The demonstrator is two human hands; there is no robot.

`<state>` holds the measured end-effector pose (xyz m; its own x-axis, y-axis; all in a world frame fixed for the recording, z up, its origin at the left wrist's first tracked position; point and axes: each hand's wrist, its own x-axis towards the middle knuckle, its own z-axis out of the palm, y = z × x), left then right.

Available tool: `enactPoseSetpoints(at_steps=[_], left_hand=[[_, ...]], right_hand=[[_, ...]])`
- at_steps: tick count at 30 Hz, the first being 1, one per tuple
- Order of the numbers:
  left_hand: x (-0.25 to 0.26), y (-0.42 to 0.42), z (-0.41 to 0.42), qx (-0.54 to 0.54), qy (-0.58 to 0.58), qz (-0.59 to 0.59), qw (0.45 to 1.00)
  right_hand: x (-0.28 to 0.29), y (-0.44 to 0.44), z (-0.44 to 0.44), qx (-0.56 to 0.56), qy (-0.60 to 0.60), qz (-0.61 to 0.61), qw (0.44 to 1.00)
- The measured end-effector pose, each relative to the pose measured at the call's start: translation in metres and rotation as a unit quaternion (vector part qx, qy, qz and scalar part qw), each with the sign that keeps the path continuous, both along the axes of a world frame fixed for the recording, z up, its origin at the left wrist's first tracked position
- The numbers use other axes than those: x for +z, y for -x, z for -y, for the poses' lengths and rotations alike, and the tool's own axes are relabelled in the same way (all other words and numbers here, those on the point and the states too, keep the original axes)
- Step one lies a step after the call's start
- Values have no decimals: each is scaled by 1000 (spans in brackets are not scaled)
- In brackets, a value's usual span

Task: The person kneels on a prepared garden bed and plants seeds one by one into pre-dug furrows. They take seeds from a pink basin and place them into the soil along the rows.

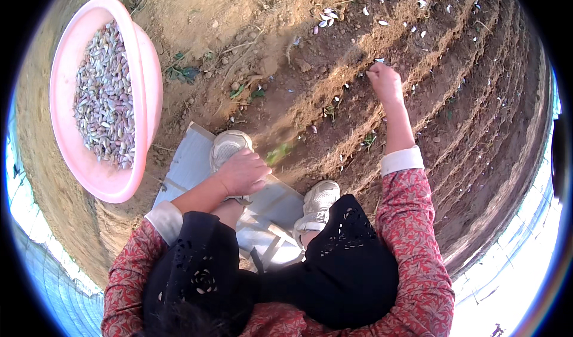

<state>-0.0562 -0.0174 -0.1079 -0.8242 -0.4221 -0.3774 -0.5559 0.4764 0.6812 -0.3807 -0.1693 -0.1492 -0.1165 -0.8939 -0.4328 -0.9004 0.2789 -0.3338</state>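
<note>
My right hand (386,82) reaches down to a furrow in the tilled soil, its fingers curled and pointing at the ground. A pale garlic clove (379,60) shows just beyond its knuckles; whether the fingers touch it I cannot tell. Over my shoe, my left hand (244,172) hangs palm down with the fingers bent inward, so anything inside it is hidden. Loose garlic cloves (329,17) lie in a small cluster on the soil farther ahead. At the left stands a pink plastic basin (150,82) holding a heap of garlic cloves (107,99).
Parallel furrows (456,126) dotted with cloves curve away on the right. Between and under my shoes (320,202) lies a flat grey-white board or sheet (280,198). Small green weeds (181,73) grow near the basin. Pale sheeting (501,270) borders the plot.
</note>
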Motion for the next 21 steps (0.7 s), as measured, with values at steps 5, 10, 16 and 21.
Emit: enactPoseSetpoints(at_steps=[5, 10, 16, 21], left_hand=[[-1, 2, 1, -4, 0, -9, 1000], [-2, -2, -2, 30, 24, -39, 999], [0, 2, 1, 20, 30, -32, 999], [-2, 2, 0, 27, 27, -32, 999]], right_hand=[[-33, -14, -5, 65, -27, -148, 986], [10, -16, 56, -7, -77, -152, 985], [4, -4, 102, 52, 40, -208, 976], [-23, 39, 68, -86, 59, -16, 994]])
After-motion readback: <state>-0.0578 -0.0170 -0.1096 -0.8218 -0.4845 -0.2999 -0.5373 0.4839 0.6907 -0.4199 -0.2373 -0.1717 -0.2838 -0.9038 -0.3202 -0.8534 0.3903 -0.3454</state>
